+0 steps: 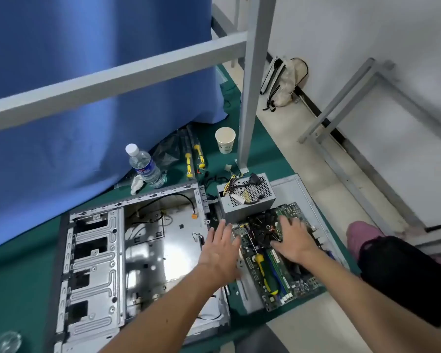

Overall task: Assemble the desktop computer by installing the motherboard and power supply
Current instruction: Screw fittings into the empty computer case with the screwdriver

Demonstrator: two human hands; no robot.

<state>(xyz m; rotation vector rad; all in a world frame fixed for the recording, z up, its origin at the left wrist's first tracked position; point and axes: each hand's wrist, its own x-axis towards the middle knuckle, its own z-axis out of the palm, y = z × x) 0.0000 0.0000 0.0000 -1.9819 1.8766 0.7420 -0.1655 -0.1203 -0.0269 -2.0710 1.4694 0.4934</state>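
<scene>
An open grey metal computer case (117,253) lies on its side at lower left of the frame, its interior bare but for loose wires. Just right of it, at centre right, a green motherboard (285,271) with a black fan lies flat. A grey perforated metal power supply box (247,200), trailing cables, sits directly above the board.

Both hands outstretched, fingers spread: left (220,248); right (293,240)

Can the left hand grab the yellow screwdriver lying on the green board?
Probably yes. The left hand hovers open just beside the screwdriver on the motherboard, with nothing covering it.
</scene>
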